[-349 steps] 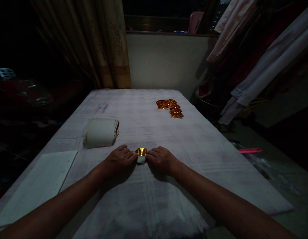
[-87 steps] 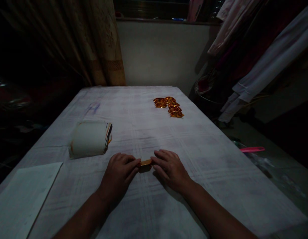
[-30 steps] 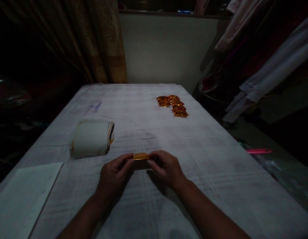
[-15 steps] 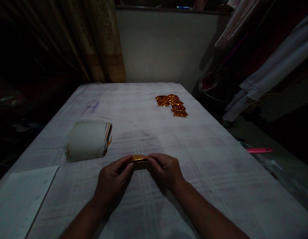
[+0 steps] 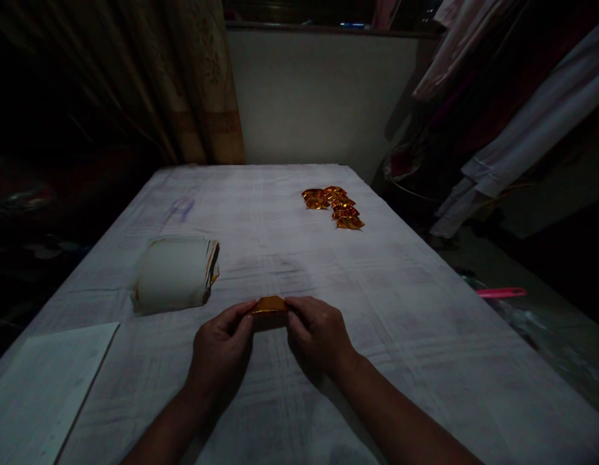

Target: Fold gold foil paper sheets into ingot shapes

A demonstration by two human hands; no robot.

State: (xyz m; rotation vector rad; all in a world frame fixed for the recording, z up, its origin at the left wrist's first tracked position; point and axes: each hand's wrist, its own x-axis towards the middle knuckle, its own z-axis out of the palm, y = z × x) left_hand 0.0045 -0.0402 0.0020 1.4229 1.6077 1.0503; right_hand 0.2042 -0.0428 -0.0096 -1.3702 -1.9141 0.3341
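Folded gold foil paper [image 5: 270, 305] sits between the two hands, near the middle of the cloth-covered table [image 5: 396, 310], at the near side of its centre. Left hand [image 5: 219, 349] grips the foil's left end, thumb on the near side and forefinger along the far side; right hand [image 5: 323, 332] pinches the right end likewise, its other fingers curled and partly hidden. The end grip probably serves to hold the narrow piece level and steady while leaving its middle uncovered. A dark band lies just under the foil; cannot tell whether the lower edge touches the cloth or is held slightly clear. Pose: both forearms come in from the bottom of the view and converge, wrists low over the table, backs of the hands turned up and outward, roughly mirrored; this likely lets both ends be worked evenly. Stack of pale-faced sheets [image 5: 173, 274], gold showing at its right edge, lies beyond and to the left of the left hand, presumably within easy reach. White paper [image 5: 52, 381] rests at the near left, apart from the stack. Folded gold foil pieces [image 5: 345, 212] lie overlapping in a bent row at the far right, well apart from the hands, perhaps so the near area stays free.
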